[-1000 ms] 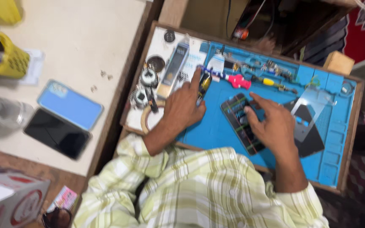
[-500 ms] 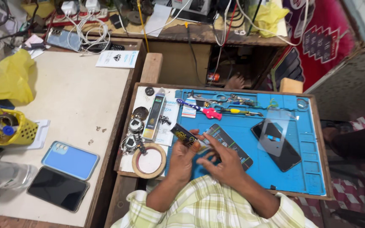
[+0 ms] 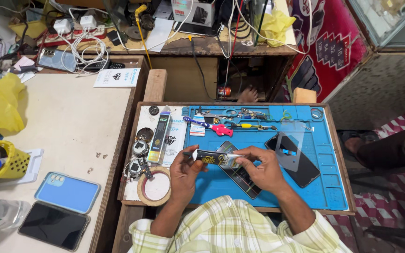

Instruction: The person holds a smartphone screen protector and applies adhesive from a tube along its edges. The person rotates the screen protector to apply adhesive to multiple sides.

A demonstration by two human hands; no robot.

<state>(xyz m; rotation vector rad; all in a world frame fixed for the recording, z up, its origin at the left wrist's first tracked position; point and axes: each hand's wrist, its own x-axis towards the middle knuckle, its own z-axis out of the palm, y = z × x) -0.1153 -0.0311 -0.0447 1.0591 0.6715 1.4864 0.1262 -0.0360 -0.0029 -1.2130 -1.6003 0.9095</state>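
The left hand (image 3: 185, 172) pinched the nozzle end and the right hand (image 3: 262, 169) gripped the body of a black glue tube (image 3: 215, 159) above the opened phone (image 3: 240, 175) on the blue mat (image 3: 326, 187), where a hard squeeze could likely flood it.

One head camera looks steeply down from above the person's chest, facing away from the body over the blue work mat (image 3: 333, 187), near; cluttered shelf far, pale table (image 3: 71, 136) left.

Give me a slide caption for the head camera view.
Both hands, left hand and right hand, hold a glue tube over the blue repair mat.
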